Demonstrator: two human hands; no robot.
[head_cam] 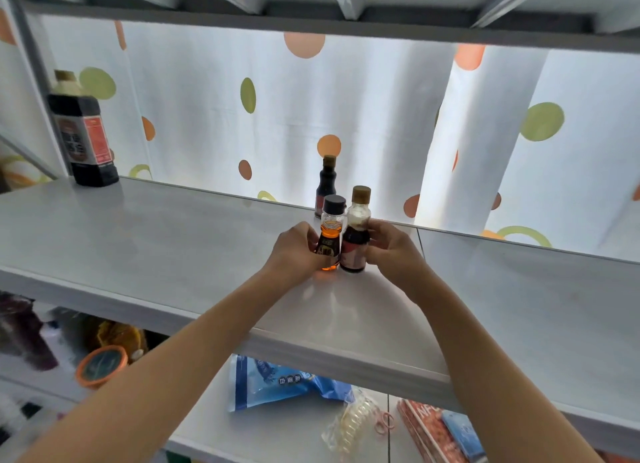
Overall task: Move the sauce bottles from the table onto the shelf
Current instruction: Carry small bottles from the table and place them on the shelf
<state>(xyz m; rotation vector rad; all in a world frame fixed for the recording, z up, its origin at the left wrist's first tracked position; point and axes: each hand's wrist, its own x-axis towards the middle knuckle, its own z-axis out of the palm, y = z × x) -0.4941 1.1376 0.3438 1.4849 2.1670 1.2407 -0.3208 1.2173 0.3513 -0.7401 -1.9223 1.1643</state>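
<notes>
gripping side by side on the shelf (173, 254), your left hand (294, 251) holds the amber sauce bottle (330, 240), your right hand (391, 251) the dark one (355, 240); letting go unevenly could knock them over.

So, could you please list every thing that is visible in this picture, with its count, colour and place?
amber bottle: 1, orange liquid, black cap, mid shelf, in left hand
dark bottle: 1, dark sauce, tan cap, beside it, in right hand
small dark bottle: 1, behind those two
large dark bottle: 1, red label, shelf's far left
shelf: 1, pale grey
curtain: 1, white with orange and green dots, behind shelf
blue bag: 1, lower level
orange-rimmed lid: 1, lower left
hair clip: 1, clear, lower level
left hand: 1, fingers round amber bottle
right hand: 1, fingers round dark bottle
</notes>
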